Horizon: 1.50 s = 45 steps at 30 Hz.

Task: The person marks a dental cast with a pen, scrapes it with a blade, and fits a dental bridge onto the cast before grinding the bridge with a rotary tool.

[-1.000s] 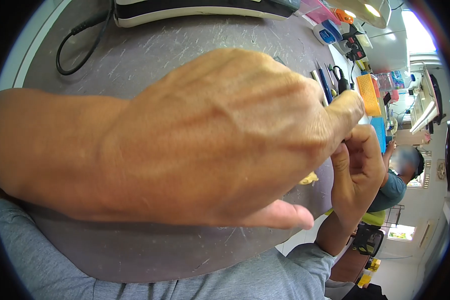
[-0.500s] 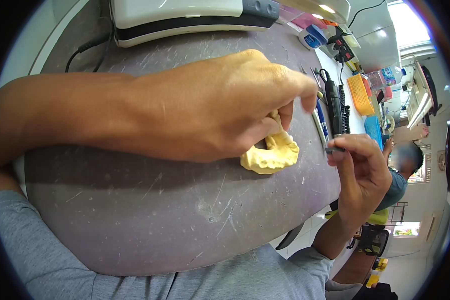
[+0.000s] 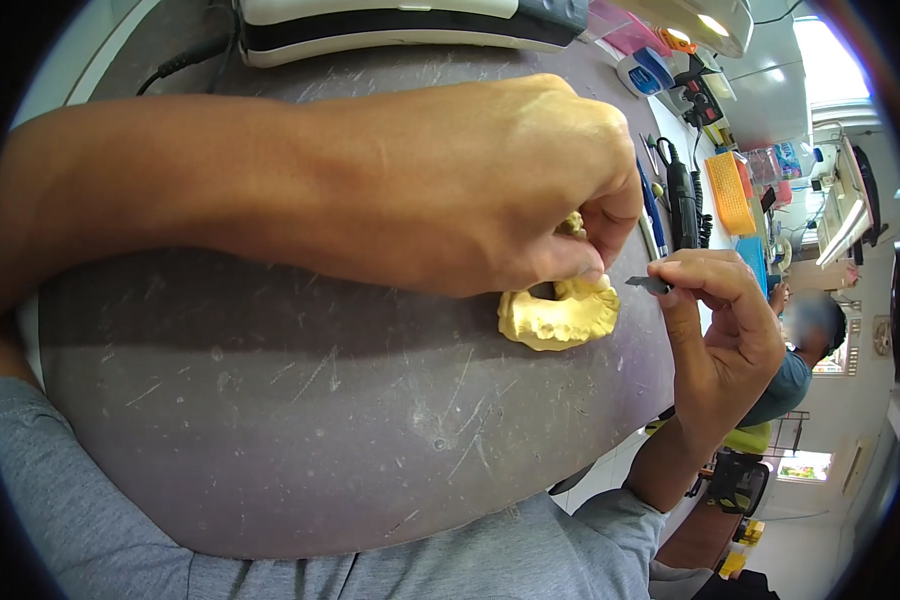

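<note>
Right hand (image 3: 735,325), mine: thumb and forefinger pinching a small dark piece (image 3: 646,284) just right of the yellow cast (image 3: 560,320); left hand (image 3: 510,180), mine: curled over the cast's far side, grip hidden, cannot tell; cast: on the grey worktop (image 3: 370,430).

This appears to be a dental laboratory or small workshop: a yellow, horseshoe-shaped dental cast (image 3: 555,322) sits on a scratched grey work surface (image 3: 320,420), near slim metal-and-blue hand tools (image 3: 654,212) and a black pen-shaped handpiece with a coiled cord (image 3: 683,205). A pale lamp with a lit bulb (image 3: 698,22), an orange perforated plastic basket (image 3: 730,193) and another person in a teal shirt (image 3: 788,380) further along suggest a shared workroom.
</note>
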### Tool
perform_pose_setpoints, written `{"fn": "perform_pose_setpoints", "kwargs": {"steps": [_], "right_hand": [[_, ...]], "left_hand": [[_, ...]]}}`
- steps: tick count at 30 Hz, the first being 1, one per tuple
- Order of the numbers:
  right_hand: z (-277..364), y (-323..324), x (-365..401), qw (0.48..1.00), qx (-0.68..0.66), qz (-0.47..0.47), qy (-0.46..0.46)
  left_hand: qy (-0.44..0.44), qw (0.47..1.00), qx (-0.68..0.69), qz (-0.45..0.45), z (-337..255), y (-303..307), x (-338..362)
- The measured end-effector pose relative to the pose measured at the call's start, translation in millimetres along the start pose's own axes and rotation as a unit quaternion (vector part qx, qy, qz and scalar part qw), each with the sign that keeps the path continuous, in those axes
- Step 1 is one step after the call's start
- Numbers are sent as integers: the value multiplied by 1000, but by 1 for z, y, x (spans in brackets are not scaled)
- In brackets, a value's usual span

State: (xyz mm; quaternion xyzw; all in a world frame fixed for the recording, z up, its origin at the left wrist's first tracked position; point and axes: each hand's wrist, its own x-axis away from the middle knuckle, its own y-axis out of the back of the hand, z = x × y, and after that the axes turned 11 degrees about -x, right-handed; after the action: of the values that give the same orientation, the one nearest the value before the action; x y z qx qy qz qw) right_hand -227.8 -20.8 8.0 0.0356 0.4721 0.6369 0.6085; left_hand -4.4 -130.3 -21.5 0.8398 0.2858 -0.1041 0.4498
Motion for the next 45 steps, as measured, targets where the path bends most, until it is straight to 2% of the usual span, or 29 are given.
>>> {"fn": "perform_pose_setpoints", "kwargs": {"steps": [4, 7, 10, 12, 16, 18, 20, 24, 26, 27, 29, 30, 34, 37, 40, 43, 45], "right_hand": [[-1, -2, -6, 1000, 1, 20, 16], [-2, 0, -7, 999, -6, 32, 3], [-5, 2, -3, 998, -40, 12, -42], [-5, 3, -2, 992, -79, -1, -100], [-10, 3, 1, 990, -88, -9, -110], [-10, 3, 2, 991, -82, -15, -105], [-11, 2, 4, 990, -98, -18, -99], [-16, 1, 7, 988, -148, -3, -49], [-14, 0, 6, 985, -161, 4, -55], [-13, -2, 6, 983, -173, 11, -60], [-11, -5, 5, 983, -172, 18, -69], [-10, -6, 4, 982, -170, 24, -78], [-8, -5, 2, 987, -131, 47, -85], [-11, -3, 1, 986, -126, 103, -44], [-8, -6, -1, 986, -139, 62, -76], [-10, -5, -2, 983, -163, 73, -35], [-6, -6, 1, 991, -135, 3, -24]], "left_hand": [[2, 999, 12, -30, 4, -2, 2], [43, 997, 59, -33, 5, 3, 2], [37, 996, 86, -16, 7, 18, 0], [13, 994, 104, 30, 7, 35, -3], [19, 962, 192, 192, 7, 66, -16], [36, 953, 200, 223, 9, 58, -12], [-82, 994, 68, 17, 10, 28, 7], [-75, 995, 64, 17, 12, 34, 6], [-63, 961, 252, 96, 13, 41, -4], [-63, 961, 252, 96, 13, 39, -2], [-14, 996, 76, 42, 4, 33, 5], [-14, 999, 35, 19, 4, 28, 7], [-23, 999, 46, -2, 9, 24, 8], [-31, 998, 54, -7, 10, 23, 9], [-44, 997, 62, -12, 13, 23, 8], [-61, 996, 63, -26, 18, 21, 6], [-83, 993, 75, -40, 20, 18, 7]]}}
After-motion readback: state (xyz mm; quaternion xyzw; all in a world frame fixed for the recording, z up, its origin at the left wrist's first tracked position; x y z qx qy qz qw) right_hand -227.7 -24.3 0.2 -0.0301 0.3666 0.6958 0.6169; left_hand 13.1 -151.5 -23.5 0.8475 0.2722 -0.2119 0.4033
